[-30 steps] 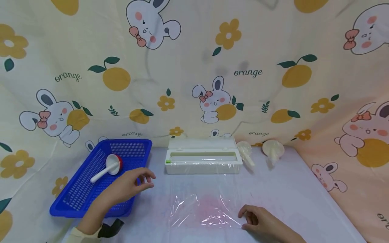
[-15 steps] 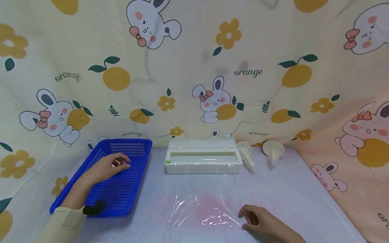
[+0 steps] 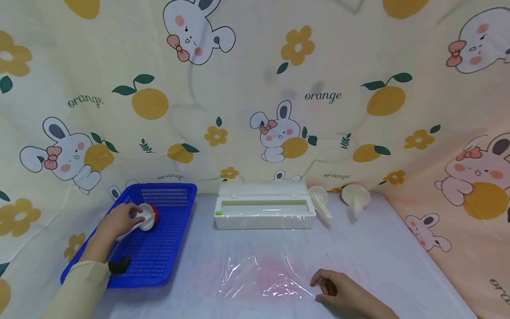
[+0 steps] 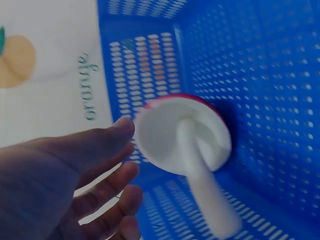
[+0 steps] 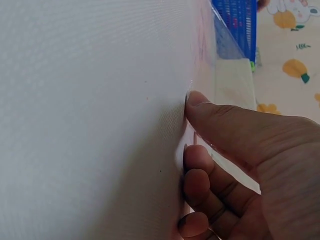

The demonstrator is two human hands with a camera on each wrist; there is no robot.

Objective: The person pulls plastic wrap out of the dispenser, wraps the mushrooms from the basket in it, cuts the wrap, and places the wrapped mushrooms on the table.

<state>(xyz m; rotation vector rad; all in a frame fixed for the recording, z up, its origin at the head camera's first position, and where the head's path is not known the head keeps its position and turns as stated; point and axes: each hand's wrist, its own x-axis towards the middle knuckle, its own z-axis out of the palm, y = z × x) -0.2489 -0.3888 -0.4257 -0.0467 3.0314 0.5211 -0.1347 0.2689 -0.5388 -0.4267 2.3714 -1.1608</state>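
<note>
Inside the blue basket [image 3: 159,261] lies a mushroom-shaped thing [image 3: 147,217] with a red cap and white stem. My left hand [image 3: 117,221] hovers over its stem in the head view. In the left wrist view, that hand's loosely bent fingers stand beside the mushroom shape's white underside [image 4: 157,130], with the stem free of them. A sheet of clear cling film [image 3: 263,270] stretches forward from a white dispenser box [image 3: 264,221]. My right hand [image 3: 346,290] rests at the film's right front corner, its fingertips on it and a gap between thumb and forefinger.
Two film-wrapped things of similar shape, one leaning [image 3: 322,206] by the dispenser and one [image 3: 356,199] farther right, stand at the back. A printed curtain [image 3: 239,88] hangs behind the white table [image 3: 398,261].
My left hand has gone left from the table over the basket and back toward the mushroom-shaped thing's stem. The right hand and the film have stayed in place.
</note>
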